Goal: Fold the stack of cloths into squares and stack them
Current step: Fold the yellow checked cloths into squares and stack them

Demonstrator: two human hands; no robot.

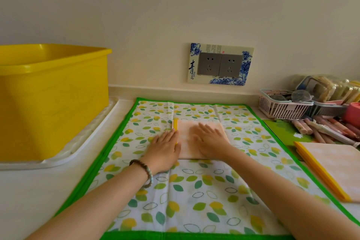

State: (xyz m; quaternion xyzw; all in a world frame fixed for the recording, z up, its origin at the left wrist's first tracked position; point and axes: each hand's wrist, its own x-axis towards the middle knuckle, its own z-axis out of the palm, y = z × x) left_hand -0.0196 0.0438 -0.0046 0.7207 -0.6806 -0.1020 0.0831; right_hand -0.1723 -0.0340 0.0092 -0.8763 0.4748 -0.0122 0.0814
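A pale orange cloth (187, 138) with a yellow edge lies folded into a small square in the middle of a leaf-patterned mat (194, 187). My left hand (165, 148) lies flat across the cloth's left edge, fingers straight. Flat on the cloth's right half is my right hand (209, 140), blurred, fingers spread. A stack of cloths (331, 169) of the same orange and yellow lies at the mat's right edge, apart from both hands.
A big yellow tub (52, 99) stands in a white tray (81, 144) at the left. At the back right are a pink basket (282, 107) with glasses and several pens (321, 128). A double wall socket (220, 64) is behind the mat.
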